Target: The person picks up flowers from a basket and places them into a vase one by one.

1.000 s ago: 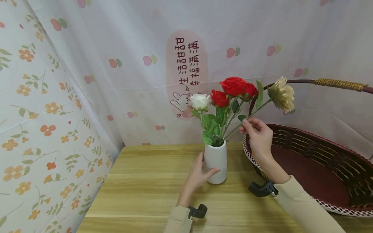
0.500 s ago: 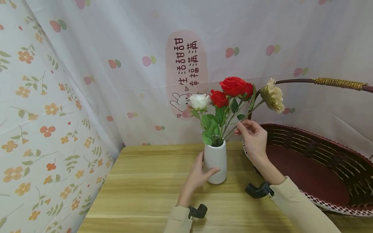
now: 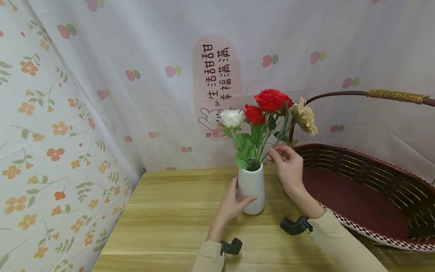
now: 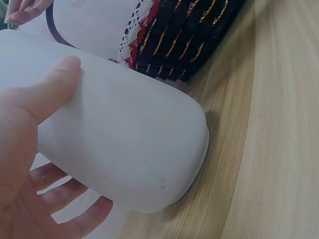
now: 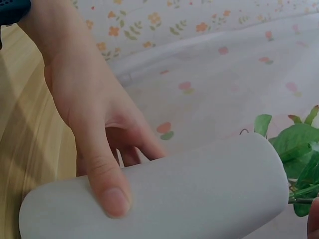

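Observation:
In the head view a white vase (image 3: 251, 190) stands upright on the wooden table. My left hand (image 3: 230, 200) holds its side, the thumb across the front and the fingers round the back, as the left wrist view shows at the vase wall (image 4: 129, 134). My right hand (image 3: 289, 164) pinches the stem of a cream artificial flower (image 3: 304, 116), just above and right of the vase mouth. That stem slants down into the mouth; its lower end is hidden. Red roses (image 3: 270, 100) and a white rose (image 3: 232, 118) stand in the vase with green leaves (image 3: 248, 149).
A dark woven basket (image 3: 340, 160) with white lace trim and an arched handle (image 3: 395, 96) stands close to the right forearm. Behind the table (image 3: 170, 211) hangs a printed curtain (image 3: 153, 90); a floral cloth (image 3: 68, 151) hangs at the left.
My right hand has moved down and left toward the vase mouth, carrying the cream flower's stem with it. The flower head has come lower and nearer the red roses. The left hand stays put.

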The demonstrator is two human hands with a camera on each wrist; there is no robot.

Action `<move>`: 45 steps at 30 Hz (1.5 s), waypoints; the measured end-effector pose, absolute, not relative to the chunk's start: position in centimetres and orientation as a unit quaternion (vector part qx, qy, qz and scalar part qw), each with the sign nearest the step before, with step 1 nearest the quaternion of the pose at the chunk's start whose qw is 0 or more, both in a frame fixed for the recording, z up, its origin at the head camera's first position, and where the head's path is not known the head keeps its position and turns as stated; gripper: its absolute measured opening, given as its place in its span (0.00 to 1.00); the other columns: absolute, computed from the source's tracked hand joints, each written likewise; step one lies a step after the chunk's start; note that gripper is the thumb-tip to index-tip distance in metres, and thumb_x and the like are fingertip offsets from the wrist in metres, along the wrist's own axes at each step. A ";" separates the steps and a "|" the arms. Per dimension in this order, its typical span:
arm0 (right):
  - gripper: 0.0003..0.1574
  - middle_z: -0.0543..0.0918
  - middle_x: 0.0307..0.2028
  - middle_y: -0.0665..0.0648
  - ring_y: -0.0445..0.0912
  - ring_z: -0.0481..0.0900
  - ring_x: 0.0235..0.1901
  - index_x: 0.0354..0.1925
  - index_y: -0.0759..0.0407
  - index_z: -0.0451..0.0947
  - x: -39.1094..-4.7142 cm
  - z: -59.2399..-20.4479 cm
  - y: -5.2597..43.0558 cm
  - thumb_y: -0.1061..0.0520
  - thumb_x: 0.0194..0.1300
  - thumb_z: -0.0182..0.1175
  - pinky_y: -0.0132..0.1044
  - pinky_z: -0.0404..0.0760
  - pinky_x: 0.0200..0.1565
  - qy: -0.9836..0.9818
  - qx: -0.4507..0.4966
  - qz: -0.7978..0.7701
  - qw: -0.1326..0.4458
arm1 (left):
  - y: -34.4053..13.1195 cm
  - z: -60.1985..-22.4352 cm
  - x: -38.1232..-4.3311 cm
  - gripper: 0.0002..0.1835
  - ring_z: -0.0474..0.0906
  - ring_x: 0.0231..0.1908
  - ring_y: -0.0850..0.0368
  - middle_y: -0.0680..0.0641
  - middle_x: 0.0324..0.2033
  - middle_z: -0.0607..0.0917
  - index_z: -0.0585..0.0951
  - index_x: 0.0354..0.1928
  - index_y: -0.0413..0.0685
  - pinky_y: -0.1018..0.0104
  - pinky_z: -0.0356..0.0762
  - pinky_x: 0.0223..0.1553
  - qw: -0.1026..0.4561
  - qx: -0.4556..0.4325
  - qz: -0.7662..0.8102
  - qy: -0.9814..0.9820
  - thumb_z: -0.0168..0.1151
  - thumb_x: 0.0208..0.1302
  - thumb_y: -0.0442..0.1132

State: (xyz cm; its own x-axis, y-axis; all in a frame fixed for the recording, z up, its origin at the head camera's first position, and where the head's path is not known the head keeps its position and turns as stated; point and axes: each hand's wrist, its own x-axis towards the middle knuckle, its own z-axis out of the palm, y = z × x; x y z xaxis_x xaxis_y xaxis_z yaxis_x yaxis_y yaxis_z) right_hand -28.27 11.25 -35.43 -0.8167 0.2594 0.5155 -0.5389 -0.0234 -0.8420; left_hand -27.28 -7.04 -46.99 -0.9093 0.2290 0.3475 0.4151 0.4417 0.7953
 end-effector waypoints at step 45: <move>0.20 0.80 0.30 0.64 0.48 0.78 0.28 0.41 0.66 0.77 -28.0 -37.4 10.8 0.50 0.60 0.62 0.31 0.78 0.31 -0.735 0.088 0.646 0.188 | -7.3 -47.0 -27.3 0.45 0.64 0.56 0.62 0.56 0.59 0.67 0.56 0.66 0.60 0.63 0.71 0.51 0.092 -0.189 -0.488 -0.847 0.64 0.49 0.63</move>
State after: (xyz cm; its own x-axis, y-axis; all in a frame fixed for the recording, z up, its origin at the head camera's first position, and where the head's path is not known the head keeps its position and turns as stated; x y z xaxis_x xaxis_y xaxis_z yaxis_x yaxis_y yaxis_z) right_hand -27.97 10.81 -37.44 -0.9141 0.1136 0.3892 -0.3713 0.1507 -0.9162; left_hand -27.27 -7.27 -47.04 -0.9116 0.2305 0.3403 0.4100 0.4516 0.7924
